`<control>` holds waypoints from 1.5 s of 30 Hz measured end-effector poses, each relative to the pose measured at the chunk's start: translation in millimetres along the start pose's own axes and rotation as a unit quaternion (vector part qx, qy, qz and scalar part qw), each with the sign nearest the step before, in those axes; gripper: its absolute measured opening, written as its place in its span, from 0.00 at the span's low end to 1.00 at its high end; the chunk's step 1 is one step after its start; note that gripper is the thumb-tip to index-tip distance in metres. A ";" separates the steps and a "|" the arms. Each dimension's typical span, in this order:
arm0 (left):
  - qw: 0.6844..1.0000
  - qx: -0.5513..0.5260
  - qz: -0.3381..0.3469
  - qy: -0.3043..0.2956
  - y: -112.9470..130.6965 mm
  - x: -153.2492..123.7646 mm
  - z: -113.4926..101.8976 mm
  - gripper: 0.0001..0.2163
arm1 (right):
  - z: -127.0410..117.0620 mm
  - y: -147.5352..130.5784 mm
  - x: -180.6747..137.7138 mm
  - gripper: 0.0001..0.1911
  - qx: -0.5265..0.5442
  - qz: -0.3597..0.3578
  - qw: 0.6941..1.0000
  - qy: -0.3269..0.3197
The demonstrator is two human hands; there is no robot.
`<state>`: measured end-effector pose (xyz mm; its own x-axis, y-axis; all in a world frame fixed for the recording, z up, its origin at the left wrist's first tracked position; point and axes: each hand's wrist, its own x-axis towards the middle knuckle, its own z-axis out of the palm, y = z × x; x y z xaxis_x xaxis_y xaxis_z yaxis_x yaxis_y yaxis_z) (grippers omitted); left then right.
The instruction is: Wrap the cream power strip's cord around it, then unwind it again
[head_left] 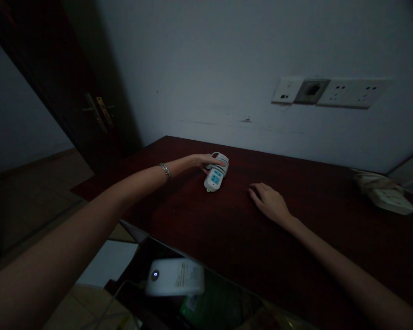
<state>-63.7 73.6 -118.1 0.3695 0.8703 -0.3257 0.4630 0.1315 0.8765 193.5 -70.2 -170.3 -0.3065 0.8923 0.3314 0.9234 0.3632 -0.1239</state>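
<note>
A white power strip (214, 179) with blue socket faces lies on the dark red wooden tabletop (192, 211), its cord wound around its far half. My left hand (208, 160) reaches across from the left and is closed on the strip's wrapped part, thumb over the cord. A metal bracelet (165, 171) circles the left wrist. To the right of the strip and apart from it, my right hand (271, 202) rests palm down on the tabletop. Its fingers are loosely bent and nothing shows in them.
Below the front edge, an open drawer holds a white device (175, 277) with a lit round display and a green package (209, 302). Another pale power strip (387, 197) with a bundled cord sits far right. Wall sockets (344, 93) are behind; a door (72, 82) stands left.
</note>
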 end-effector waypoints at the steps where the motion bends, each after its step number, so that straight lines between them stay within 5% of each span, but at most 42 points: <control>1: 1.000 0.011 -0.002 -0.015 2.3 -0.1 0.4 0.23 | 0.5 0.1 -0.4 0.19 -0.001 -0.001 1.000 0.004; 4: 0.997 0.062 -0.013 -0.041 10.6 -0.7 3.6 0.24 | 2.7 0.6 -1.6 0.19 -0.002 -0.006 1.000 0.016; 9: 0.987 0.156 -0.044 0.017 21.6 0.9 6.9 0.27 | 6.1 1.9 -4.1 0.18 -0.007 -0.022 0.999 0.031; 21: 0.974 0.224 -0.038 0.003 44.5 -24.9 -7.6 0.15 | 13.1 4.3 -4.5 0.17 0.064 -0.038 0.995 0.066; 28: 0.921 0.387 -0.017 0.039 60.8 -22.4 0.6 0.09 | -2.1 14.7 -9.3 0.14 0.080 -0.059 0.993 0.070; 32: 0.878 0.470 0.060 0.072 83.6 -21.1 30.5 0.12 | -30.8 53.3 -13.9 0.14 0.058 -0.035 0.993 0.093; 37: 0.845 0.496 0.193 0.046 103.2 -6.2 101.3 0.21 | -74.1 130.9 -28.8 0.17 -0.009 0.108 0.981 0.162; 41: 0.828 0.485 0.279 0.031 89.0 14.2 154.5 0.23 | -98.0 188.0 -52.9 0.21 -0.056 0.257 0.946 0.190; 45: 0.822 0.468 0.322 0.040 61.0 36.1 186.1 0.23 | -107.5 226.4 -76.5 0.25 -0.070 0.374 0.910 0.166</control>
<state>127.8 24.7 -142.3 0.7446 0.6489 0.1564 0.6223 -0.7596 0.1892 450.8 -85.0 -123.1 0.4856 0.7374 0.4695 0.8721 -0.3715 -0.3185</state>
